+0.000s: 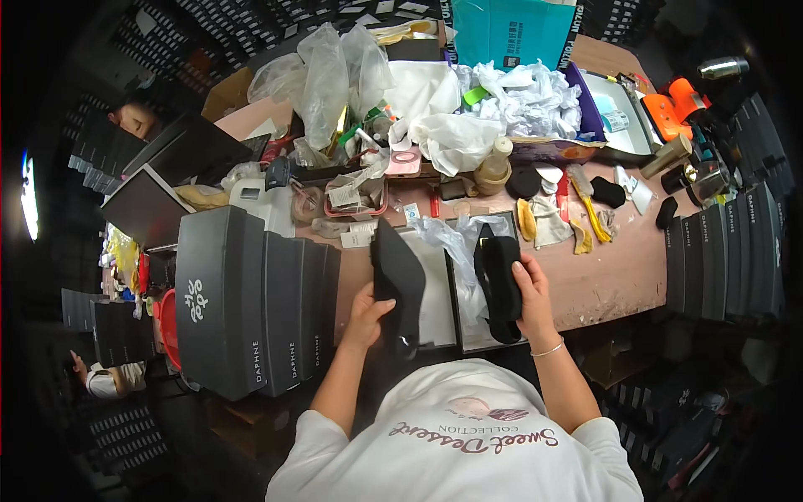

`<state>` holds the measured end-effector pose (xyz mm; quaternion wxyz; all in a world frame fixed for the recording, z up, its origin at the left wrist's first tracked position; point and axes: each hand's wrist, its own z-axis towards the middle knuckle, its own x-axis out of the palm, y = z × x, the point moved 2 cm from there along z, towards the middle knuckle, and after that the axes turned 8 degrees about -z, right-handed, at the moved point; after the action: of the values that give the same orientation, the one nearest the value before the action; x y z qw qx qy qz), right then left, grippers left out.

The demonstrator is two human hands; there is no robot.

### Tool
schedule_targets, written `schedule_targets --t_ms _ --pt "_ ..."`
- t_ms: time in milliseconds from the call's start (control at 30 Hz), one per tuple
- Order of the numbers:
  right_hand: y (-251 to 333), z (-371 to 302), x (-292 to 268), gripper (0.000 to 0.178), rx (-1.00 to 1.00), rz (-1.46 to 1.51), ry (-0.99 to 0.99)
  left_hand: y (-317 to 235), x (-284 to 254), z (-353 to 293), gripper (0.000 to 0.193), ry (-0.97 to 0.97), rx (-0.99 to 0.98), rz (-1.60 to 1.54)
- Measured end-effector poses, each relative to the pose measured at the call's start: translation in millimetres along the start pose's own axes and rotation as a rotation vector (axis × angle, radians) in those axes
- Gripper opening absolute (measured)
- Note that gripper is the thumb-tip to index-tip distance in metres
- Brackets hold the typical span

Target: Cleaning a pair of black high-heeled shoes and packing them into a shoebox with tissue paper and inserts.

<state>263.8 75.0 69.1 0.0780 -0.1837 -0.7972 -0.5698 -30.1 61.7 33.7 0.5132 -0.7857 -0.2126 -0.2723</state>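
My left hand (365,316) is closed round a black shoe (400,280), which stands on end with its dark sole side showing. In my right hand (536,301) is a second black shoe (500,276), upright and turned so its opening shows. The fingers of both hands wrap the outer edges of the shoes. Between and beneath them lies an open dark shoebox (435,297) with a white inside, in two side-by-side parts. Crumpled clear plastic wrap (460,259) trails over its middle, partly behind the right-hand shoe.
Dark shoeboxes (222,301) stand stacked at the left, and more shoeboxes (728,259) at the right edge. Across the table lie brushes (592,205), cloths (550,224), a bottle (495,167) and a purple box (590,113) of crumpled paper. Another person (117,378) is at far left.
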Motion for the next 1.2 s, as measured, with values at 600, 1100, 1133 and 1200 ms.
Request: schedule_targets --t_ms 600,1100,1133,1200 --pt "53.2 -67.7 56.6 0.014 -1.059 -1.184 0.116 50.4 59.4 -3.5 0.063 0.516 -0.57 -0.289" --pt "4.6 233.9 -120.3 0.032 -0.834 -1.437 -0.363 75.2 54.0 22.1 0.078 0.052 -0.525 -0.223" --pt "-9.3 247.4 -119.7 0.032 -0.764 -1.548 -0.244 70.6 67.3 24.9 0.079 0.097 -0.516 -0.277" --pt "-34.0 260.2 -121.9 0.026 -0.725 -1.757 -0.151 71.8 85.9 34.6 0.081 0.108 -0.503 -0.348"
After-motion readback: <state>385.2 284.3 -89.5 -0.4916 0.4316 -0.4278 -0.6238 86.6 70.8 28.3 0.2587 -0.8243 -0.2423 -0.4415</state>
